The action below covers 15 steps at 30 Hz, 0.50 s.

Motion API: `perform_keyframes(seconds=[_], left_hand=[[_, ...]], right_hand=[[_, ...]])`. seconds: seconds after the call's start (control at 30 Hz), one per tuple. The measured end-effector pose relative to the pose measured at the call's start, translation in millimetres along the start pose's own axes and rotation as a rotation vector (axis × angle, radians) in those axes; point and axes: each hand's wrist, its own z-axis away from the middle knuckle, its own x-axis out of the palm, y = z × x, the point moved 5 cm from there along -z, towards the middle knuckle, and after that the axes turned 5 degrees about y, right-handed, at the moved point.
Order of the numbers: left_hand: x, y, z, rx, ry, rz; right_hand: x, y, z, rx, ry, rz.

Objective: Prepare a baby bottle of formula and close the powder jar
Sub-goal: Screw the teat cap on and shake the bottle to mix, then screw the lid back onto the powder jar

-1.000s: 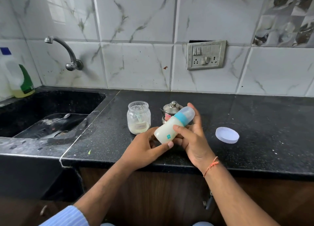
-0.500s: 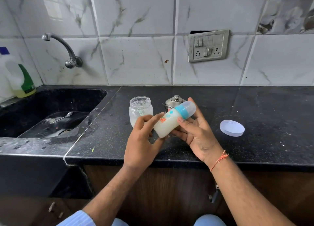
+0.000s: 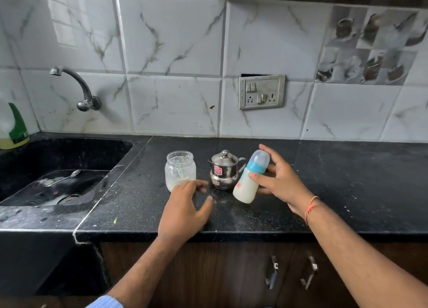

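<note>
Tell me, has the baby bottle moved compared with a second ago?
Yes. The baby bottle has shifted right: it was in front of the steel pot, now it is beside it, held only by the right hand.

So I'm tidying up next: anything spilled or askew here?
Pale powder specks dust the black counter around the open powder jar, which has no lid on. The baby bottle leans tilted in the right hand.

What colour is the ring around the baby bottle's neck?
Light blue, on the baby bottle in the right hand; head view.
</note>
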Motion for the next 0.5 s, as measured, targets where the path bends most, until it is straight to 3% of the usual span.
perform_keyframes(seconds=[0.33, 0.5], left_hand=[[2.3, -4.5, 0.9, -0.049, -0.056, 0.038], [1.2, -6.0, 1.0, -0.070, -0.044, 0.080]], right_hand=[[-26.9, 2.8, -43.6, -0.093, 0.003, 0.464], [-23.4, 3.7, -54.5, -0.147, 0.014, 0.583]])
